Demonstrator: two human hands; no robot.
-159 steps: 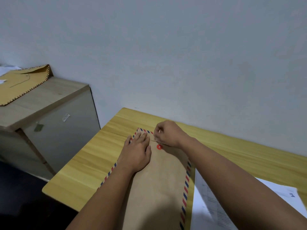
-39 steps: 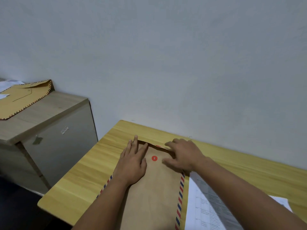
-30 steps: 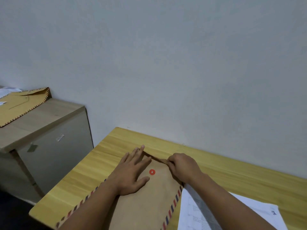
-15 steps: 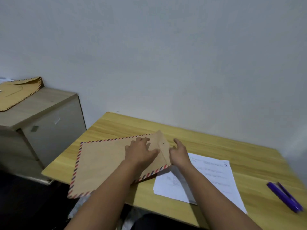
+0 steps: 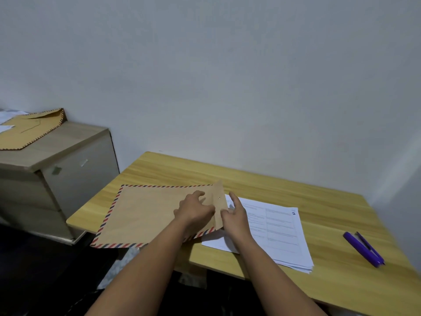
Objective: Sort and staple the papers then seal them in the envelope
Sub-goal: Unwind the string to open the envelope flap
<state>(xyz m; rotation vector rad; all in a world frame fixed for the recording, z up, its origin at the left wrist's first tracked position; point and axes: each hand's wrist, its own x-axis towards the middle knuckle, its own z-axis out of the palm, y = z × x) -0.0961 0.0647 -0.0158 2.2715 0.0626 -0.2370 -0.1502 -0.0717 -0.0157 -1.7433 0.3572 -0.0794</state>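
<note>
A brown envelope [image 5: 145, 213] with a red and blue striped border lies sideways on the wooden desk [image 5: 296, 197], its mouth turned to the right. Its flap [image 5: 219, 199] stands raised at that end. My left hand [image 5: 193, 208] presses on the envelope just left of the flap, fingers spread. My right hand [image 5: 235, 216] is at the flap's right side, thumb against the flap and fingers resting over the papers. A stack of white printed papers [image 5: 278, 231] lies flat right of the envelope, partly under my right hand.
A purple stapler [image 5: 363, 248] lies near the desk's right side. A low beige cabinet [image 5: 63, 169] stands left of the desk, with another brown envelope [image 5: 29, 130] on top. The wall runs close behind the desk.
The envelope was turned from lengthwise to sideways and its flap came up. My hands went from the red clasp to the flap at the right end. The view swung right, showing papers and stapler.
</note>
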